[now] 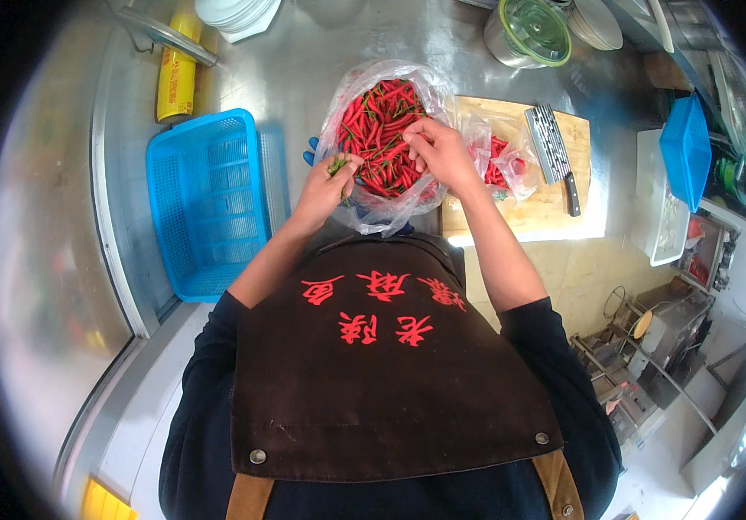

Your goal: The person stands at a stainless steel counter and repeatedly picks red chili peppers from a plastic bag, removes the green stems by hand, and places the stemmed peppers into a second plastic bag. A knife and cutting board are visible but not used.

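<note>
In front of me a clear plastic bag (pixel 373 224) stands wide at the mouth, full of red chili peppers (pixel 379 123) with green stems. My left hand (pixel 327 185), at the bag's near left rim, is closed around a small bunch of green stems (pixel 337 166). My right hand (pixel 441 153) reaches over the bag's right side. Its thumb and forefinger are pinched at the chilies; whether a pepper sits between them is too small to tell. Something blue (pixel 310 151) shows beside the bag's left edge, mostly hidden beneath it.
Left stands a blue plastic basket (pixel 207 201), with a yellow roll box (pixel 178 84) behind it. At right, a cutting board (pixel 516 214) carries a cleaver (pixel 552 146) and a smaller bag of chilies (pixel 496 162). A lidded steel pot (pixel 509 45) and stacked plates (pixel 236 13) stand farther back.
</note>
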Motion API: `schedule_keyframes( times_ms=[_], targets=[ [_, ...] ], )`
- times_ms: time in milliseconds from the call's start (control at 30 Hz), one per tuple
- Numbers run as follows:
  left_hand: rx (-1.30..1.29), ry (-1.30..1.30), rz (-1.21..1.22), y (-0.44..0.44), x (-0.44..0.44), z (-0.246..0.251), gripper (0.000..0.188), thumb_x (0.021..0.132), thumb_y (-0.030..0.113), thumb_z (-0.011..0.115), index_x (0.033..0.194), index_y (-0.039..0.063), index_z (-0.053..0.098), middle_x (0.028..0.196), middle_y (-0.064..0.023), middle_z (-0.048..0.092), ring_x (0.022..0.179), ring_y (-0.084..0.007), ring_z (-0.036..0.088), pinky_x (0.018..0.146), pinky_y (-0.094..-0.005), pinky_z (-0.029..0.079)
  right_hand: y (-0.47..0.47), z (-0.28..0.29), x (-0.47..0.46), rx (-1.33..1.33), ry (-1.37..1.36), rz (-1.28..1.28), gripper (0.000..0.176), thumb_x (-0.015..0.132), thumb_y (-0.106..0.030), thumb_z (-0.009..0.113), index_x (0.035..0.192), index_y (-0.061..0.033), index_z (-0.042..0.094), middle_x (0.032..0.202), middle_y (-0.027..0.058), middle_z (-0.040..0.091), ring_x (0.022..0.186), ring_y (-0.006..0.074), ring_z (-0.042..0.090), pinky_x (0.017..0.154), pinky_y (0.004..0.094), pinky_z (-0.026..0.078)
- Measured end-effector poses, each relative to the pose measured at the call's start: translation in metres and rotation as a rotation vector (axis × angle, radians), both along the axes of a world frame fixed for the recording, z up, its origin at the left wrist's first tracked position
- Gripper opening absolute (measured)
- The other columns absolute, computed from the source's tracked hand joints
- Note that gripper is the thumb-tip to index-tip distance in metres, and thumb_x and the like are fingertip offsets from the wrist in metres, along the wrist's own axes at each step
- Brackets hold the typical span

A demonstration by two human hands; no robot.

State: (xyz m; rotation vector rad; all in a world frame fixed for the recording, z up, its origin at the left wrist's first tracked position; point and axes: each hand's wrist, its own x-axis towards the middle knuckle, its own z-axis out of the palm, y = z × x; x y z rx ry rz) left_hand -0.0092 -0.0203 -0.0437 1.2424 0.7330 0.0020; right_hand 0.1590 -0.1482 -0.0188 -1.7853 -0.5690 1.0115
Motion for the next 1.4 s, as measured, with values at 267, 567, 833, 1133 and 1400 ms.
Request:
schedule_keyframes(
  times_ms=[267, 567, 833, 1133, 1400],
  targets=[
    [0.270, -0.015, -0.335, 0.001, 0.013, 0.010, 0.016, 0.084, 0.018, 0.054, 0.086, 0.003, 0.058, 0.053, 0.0017, 0.045, 0.048, -0.0067, 0.041, 0.046, -0.0225, 0.033, -0.008, -0.017, -0.022, 0.156, 0.222, -0.219, 0.010, 0.085, -0.012, 0.053, 0.084, -0.0014, 0.053, 0.060, 0.0022, 0.054, 0.045, 0.0072, 0.048, 0.039, 0.0214, 0.038],
    [-0.116, -0.255, -0.385, 0.005, 0.004, 0.037, 0.017, 0.085, 0.019, 0.052, 0.082, 0.002, 0.053, 0.063, -0.0011, 0.053, 0.050, -0.0074, 0.043, 0.045, -0.0233, 0.033, -0.020, -0.008, -0.022, 0.221, 0.785, -0.161, 0.012, 0.086, -0.019, 0.053, 0.087, -0.0069, 0.053, 0.055, -0.0014, 0.047, 0.040, 0.0068, 0.039, 0.035, 0.0194, 0.030],
    [-0.075, -0.158, -0.142, 0.008, 0.015, 0.010, 0.018, 0.088, 0.023, 0.048, 0.083, 0.007, 0.050, 0.060, 0.0020, 0.046, 0.052, -0.0051, 0.039, 0.048, -0.0195, 0.031, -0.020, -0.008, -0.030, 0.685, 1.128, -0.245, 0.014, 0.089, -0.016, 0.045, 0.092, -0.0041, 0.051, 0.055, -0.0021, 0.041, 0.038, 0.0041, 0.032, 0.033, 0.0168, 0.025],
    [0.120, -0.172, -0.293, -0.009, 0.016, 0.013, 0.014, 0.088, 0.018, 0.048, 0.084, 0.005, 0.051, 0.059, 0.0029, 0.046, 0.054, -0.0055, 0.043, 0.051, -0.0207, 0.035, -0.013, -0.014, -0.045, 0.582, 1.117, -0.289, 0.011, 0.089, -0.016, 0.048, 0.090, -0.0069, 0.054, 0.056, -0.0011, 0.043, 0.039, 0.0058, 0.034, 0.034, 0.0180, 0.026],
    [0.344, -0.155, -0.430, -0.011, 0.008, 0.019, 0.014, 0.083, 0.014, 0.051, 0.079, 0.001, 0.052, 0.058, -0.0096, 0.051, 0.052, -0.0181, 0.051, 0.050, -0.0304, 0.040, -0.015, -0.014, -0.052, 0.251, 0.893, -0.272, 0.011, 0.088, -0.018, 0.050, 0.089, -0.0072, 0.053, 0.049, -0.0003, 0.044, 0.033, 0.0070, 0.032, 0.032, 0.0201, 0.023]
  ],
)
